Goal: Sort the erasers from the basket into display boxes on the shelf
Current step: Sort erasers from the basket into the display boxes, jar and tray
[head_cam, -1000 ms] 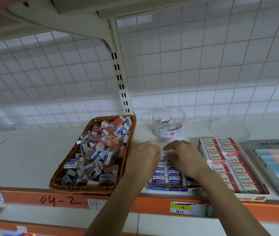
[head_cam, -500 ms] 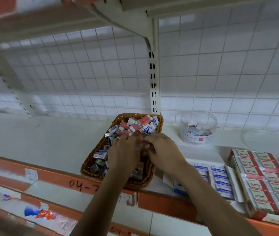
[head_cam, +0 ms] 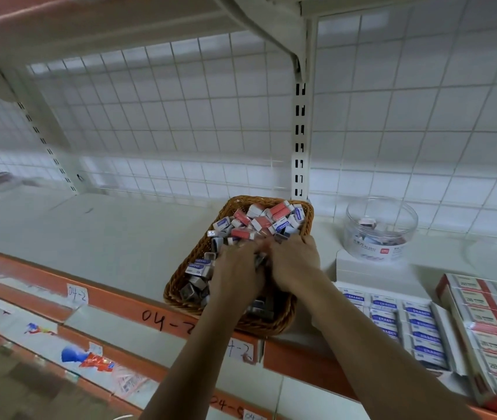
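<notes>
Erasers (head_cam: 260, 221) in small paper sleeves, blue-and-white, red-and-white and grey, are heaped loosely in a brown wicker basket (head_cam: 180, 286) set on the white shelf (head_cam: 104, 237). The left hand (head_cam: 236, 274) and right hand (head_cam: 294, 265) are sunk side by side into the heap, fingers bent down and blurred. Whether anything is gripped cannot be told. A display box (head_cam: 404, 325) of neatly rowed blue-labelled erasers lies just right of the basket.
</notes>
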`<state>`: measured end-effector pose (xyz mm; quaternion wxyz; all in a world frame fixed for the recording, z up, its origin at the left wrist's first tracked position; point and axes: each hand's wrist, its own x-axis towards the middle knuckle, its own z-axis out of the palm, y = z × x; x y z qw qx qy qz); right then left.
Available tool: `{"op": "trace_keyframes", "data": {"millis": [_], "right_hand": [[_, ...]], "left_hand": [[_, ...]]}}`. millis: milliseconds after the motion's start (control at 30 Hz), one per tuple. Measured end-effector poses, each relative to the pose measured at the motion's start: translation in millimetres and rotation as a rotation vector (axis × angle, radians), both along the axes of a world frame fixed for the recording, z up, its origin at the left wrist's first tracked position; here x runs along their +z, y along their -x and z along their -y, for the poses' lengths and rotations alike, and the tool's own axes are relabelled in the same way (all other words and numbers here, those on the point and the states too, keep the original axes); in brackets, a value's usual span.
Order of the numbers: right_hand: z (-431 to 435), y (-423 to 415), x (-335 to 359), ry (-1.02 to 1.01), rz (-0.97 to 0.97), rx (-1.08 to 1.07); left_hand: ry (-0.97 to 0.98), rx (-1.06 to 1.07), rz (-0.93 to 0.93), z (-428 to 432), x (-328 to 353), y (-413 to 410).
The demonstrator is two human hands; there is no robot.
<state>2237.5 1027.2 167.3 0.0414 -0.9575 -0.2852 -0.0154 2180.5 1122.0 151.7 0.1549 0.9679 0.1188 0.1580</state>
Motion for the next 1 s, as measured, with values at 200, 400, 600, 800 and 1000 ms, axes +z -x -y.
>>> {"op": "trace_keyframes", "data": {"millis": [200, 400, 600, 800, 1000], "right_hand": [[5, -1, -10, -0.129, 0.029, 0.022], [11, 2, -9, -0.379, -0.006, 0.008], [22, 10, 0, -0.633, -0.091, 0.028], [45, 12, 2, -0.824, -0.128, -0.023], [78, 10, 2, -0.907, -0.096, -0.094]], "left_hand": [[0.033, 0.006, 0.078, 3, 0, 1], [0.029, 0.004, 0.096, 4, 4, 3], [0.063, -0.004, 0.189, 6, 8, 4], [0.054, 0.013, 0.220, 13, 14, 5], [0.015, -0.072, 0.259, 38, 20, -2]]}}
